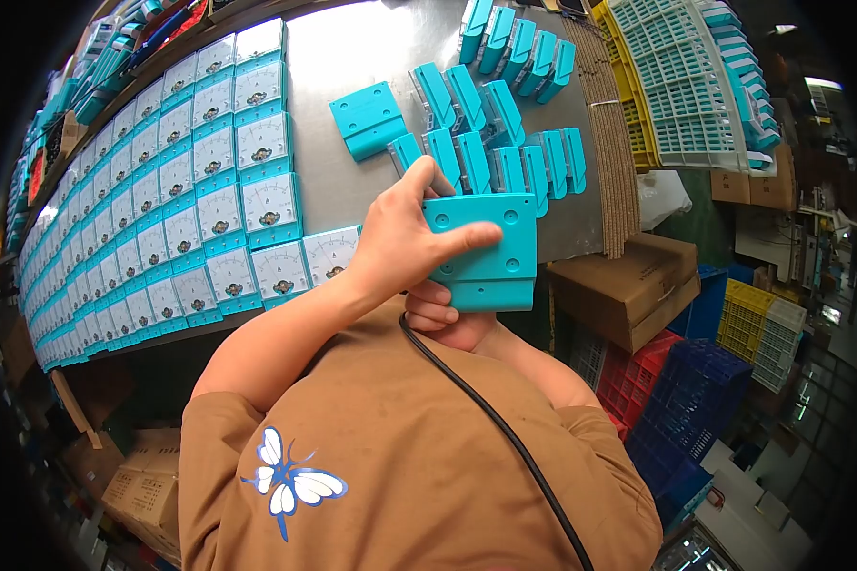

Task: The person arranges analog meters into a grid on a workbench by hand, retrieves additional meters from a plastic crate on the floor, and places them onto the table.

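Both hands grip a teal panel meter housing (pixel 481 257) in front of my chest, its back with round corner recesses facing up. My left hand (pixel 400 228) wraps its left side, the thumb lying across the back. From below, my right hand (pixel 457 328) holds the lower edge; part of it is hidden behind the housing. Just beyond lie several teal meters with clear covers (pixel 471 162), standing on their sides in rows. One more teal housing (pixel 368 116) rests back side up on the metal table (pixel 338 48).
Rows of open-faced meters with white dials (pixel 262 143) fill the table's left side. At the right edge are stacked cardboard sheets (pixel 611 143), a white crate (pixel 681 86) and a cardboard box (pixel 628 285). A black cable (pixel 490 409) hangs down my front.
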The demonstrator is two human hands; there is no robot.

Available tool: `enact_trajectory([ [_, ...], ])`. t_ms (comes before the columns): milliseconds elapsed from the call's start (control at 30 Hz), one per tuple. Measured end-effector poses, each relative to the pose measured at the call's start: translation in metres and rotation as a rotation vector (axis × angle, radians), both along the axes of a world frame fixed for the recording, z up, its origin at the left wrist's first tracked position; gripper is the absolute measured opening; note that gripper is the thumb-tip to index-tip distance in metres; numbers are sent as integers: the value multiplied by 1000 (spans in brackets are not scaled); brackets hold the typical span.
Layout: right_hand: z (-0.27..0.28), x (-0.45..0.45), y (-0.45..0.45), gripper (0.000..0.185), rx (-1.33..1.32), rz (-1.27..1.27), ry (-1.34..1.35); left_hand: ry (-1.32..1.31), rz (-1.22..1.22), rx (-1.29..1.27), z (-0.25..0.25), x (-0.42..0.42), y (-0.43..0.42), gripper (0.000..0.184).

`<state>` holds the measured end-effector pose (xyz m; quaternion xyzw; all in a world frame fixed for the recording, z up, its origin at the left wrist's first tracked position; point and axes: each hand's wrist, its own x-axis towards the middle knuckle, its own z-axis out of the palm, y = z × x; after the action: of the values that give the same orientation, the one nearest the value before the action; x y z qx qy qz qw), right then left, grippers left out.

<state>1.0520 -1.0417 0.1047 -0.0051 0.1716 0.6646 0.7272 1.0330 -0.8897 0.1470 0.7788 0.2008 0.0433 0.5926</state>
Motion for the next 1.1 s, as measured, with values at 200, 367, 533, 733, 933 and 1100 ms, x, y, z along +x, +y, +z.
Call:
enact_trajectory([
  [200, -10, -1, -1, 39, 71, -17, 51, -46, 36, -84, -17, 1, 4, 40],
  [367, 1, 3, 2, 53, 110, -39, 101, -116, 49, -350, -29, -3, 15, 41],
  [533, -50, 50, -75, 63, -221, 104, -493, -114, 215, -242, -74, -39, 80, 34],
  [733, -84, 43, -102, 43, -1198, 283, -1058, 40, -233, 731, -115, -106, 76, 68],
  [933, -144, 10, -27, 54, -1302, 236, -1914, 219, -312, 666, -133, -114, 64, 83],
  [1100, -99, 1, 1, 42, -1405, 434, -2544, 88, -132, 569, -149, -94, 67, 81],
])
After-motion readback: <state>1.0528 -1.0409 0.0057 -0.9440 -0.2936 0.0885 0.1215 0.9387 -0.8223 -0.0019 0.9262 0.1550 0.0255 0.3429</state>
